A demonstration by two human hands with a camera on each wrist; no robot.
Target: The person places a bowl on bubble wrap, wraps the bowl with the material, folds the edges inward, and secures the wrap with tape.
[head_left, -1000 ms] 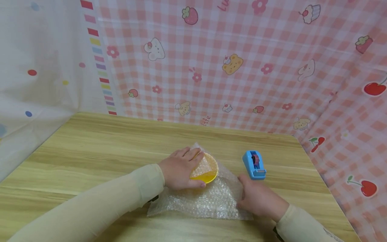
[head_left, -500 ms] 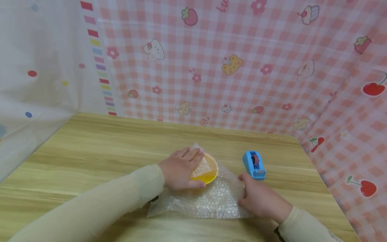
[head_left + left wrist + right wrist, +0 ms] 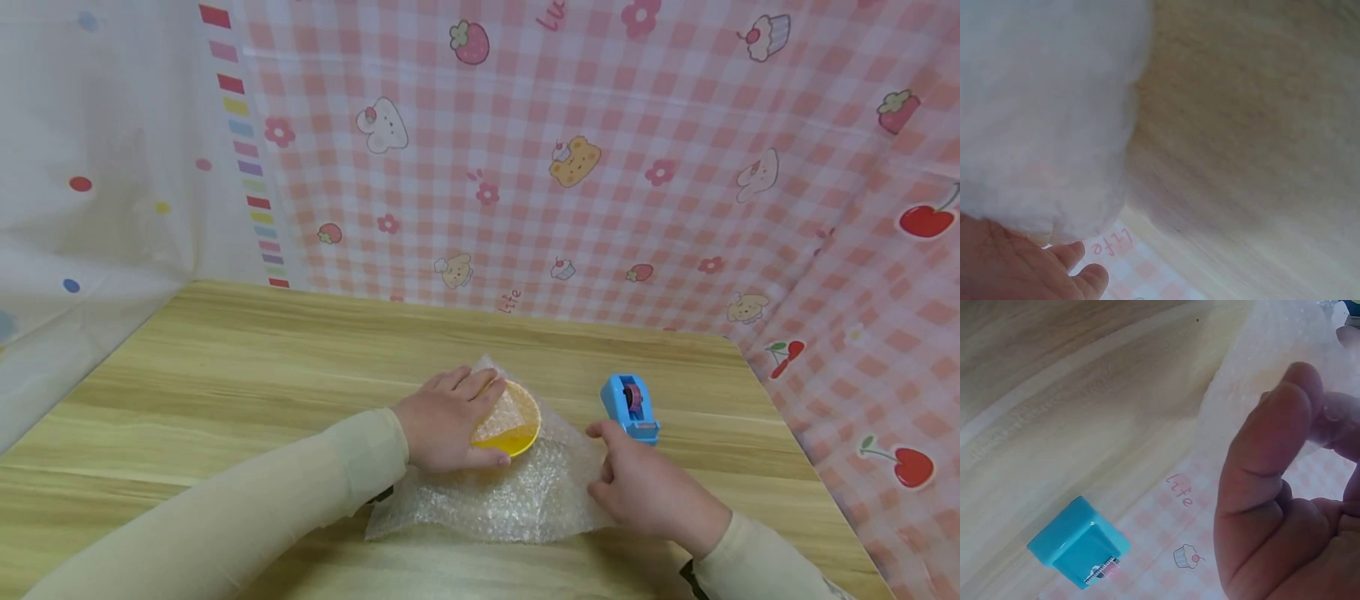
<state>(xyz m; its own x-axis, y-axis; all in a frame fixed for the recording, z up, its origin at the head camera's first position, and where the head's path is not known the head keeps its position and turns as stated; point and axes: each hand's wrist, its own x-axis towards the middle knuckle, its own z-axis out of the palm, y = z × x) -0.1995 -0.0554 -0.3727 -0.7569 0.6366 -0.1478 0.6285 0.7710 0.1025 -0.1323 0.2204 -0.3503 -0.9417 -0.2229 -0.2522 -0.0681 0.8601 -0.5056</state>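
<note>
A yellow round dish (image 3: 517, 437) with a raised rim lies on a sheet of bubble wrap (image 3: 525, 500), whose folded flap covers part of it. My left hand (image 3: 450, 425) rests flat across the dish's left side, fingers straight and spread a little, pressing the flap down. At the sheet's right edge, my right hand (image 3: 652, 487) pinches the bubble wrap between curled fingers and thumb. In the right wrist view, those fingertips (image 3: 1300, 394) meet in front of the clear film (image 3: 1235, 381). The left wrist view shows blurred wrap (image 3: 1047, 112) beside the left hand (image 3: 1016, 269).
A blue tape dispenser (image 3: 632, 408) with a pinkish roll stands just beyond my right hand. The wood-grain table (image 3: 262, 358) ends at a pink checked cloth (image 3: 465, 150) behind and to the right, and a white dotted cloth (image 3: 97, 233) on the left.
My right hand has shifted slightly to the right, and the wrap's lower right corner has drawn in towards it. My left hand and the dish stay put.
</note>
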